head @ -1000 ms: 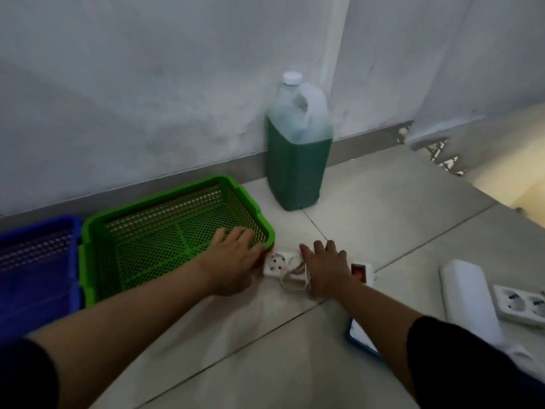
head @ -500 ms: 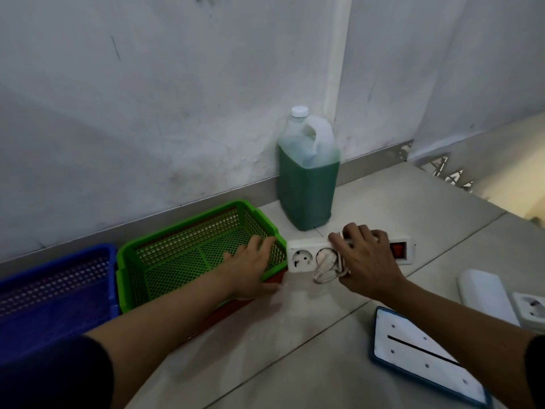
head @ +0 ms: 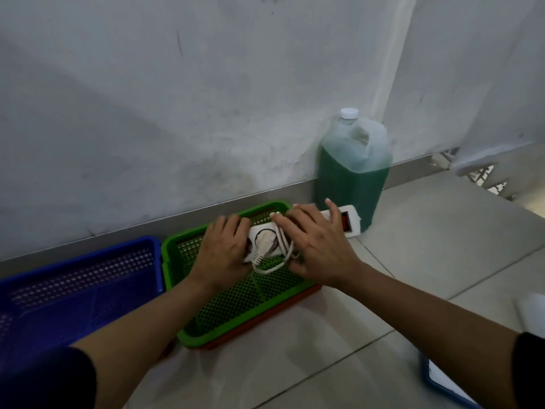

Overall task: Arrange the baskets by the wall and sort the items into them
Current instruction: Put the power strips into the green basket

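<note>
Here, both hands hold a white plastic power strip (head: 306,231) with a red switch above the green perforated plastic basket (head: 241,299) on the tiled floor (head: 413,261). The left hand (head: 224,252) wraps the strip's left end; the right hand (head: 318,246) lies over its middle, fingers spread and curled down onto it, pinning the coiled white cord (head: 271,258) and plug. The strip's right end juts past the basket's far right corner — just in front of a translucent jug of green liquid (head: 351,178) at the wall. A blue perforated plastic basket (head: 73,290) sits touching the green one's left edge, and a red-orange edge shows under the green one.
</note>
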Motion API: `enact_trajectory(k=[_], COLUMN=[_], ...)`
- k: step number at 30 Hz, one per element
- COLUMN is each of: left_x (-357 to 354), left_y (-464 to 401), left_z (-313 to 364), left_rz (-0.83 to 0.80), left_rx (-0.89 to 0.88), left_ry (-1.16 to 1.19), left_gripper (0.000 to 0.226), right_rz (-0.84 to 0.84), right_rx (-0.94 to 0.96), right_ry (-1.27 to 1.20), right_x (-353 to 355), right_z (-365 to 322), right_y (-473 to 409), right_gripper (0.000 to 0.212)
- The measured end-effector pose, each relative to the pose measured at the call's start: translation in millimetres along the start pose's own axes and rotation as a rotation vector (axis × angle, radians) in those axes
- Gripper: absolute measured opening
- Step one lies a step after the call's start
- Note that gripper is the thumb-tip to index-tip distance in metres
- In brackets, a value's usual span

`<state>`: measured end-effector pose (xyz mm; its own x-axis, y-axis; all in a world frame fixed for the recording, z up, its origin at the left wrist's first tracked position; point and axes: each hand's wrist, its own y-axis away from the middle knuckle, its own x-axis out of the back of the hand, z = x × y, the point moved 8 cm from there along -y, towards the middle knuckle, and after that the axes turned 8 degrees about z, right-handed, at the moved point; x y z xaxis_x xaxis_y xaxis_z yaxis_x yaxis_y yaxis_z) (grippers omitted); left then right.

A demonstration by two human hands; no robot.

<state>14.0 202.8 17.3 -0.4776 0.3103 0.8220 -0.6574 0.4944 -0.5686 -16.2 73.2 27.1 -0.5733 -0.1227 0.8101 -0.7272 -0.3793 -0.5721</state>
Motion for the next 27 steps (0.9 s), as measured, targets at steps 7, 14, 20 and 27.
enact_trajectory(k=[7,14,20,27], left_x=[-53.7,-115.2,-116.0,-95.4], left_y=[60.3,109.6,104.0,-6.8], left_z=[-47.4,-36.9,-67.0,18.9], left_rz=[-0.297,-0.922,-1.018,-0.524], left_rx=[0.309,0.545,0.827,0.494], left_ry=[0.253,0.495,0.599,0.37], left_gripper=[0.045,0.042,0.071,0.056], right_rz=[-0.431,-0.739,-0.583,-0.525], right_rx=[-0.058,-0.204,-0.147,-0.293], right_ry=[-0.18,-0.265,-0.285,-0.137], right_x=[-82.3,-125.7,-106.6,-54.2], right_z=[-29.1,-29.7,-29.8,52.1], right_y=[5.9,42.8,46.1,112.4], right_gripper=[0.082,0.052,0.046,0.054])
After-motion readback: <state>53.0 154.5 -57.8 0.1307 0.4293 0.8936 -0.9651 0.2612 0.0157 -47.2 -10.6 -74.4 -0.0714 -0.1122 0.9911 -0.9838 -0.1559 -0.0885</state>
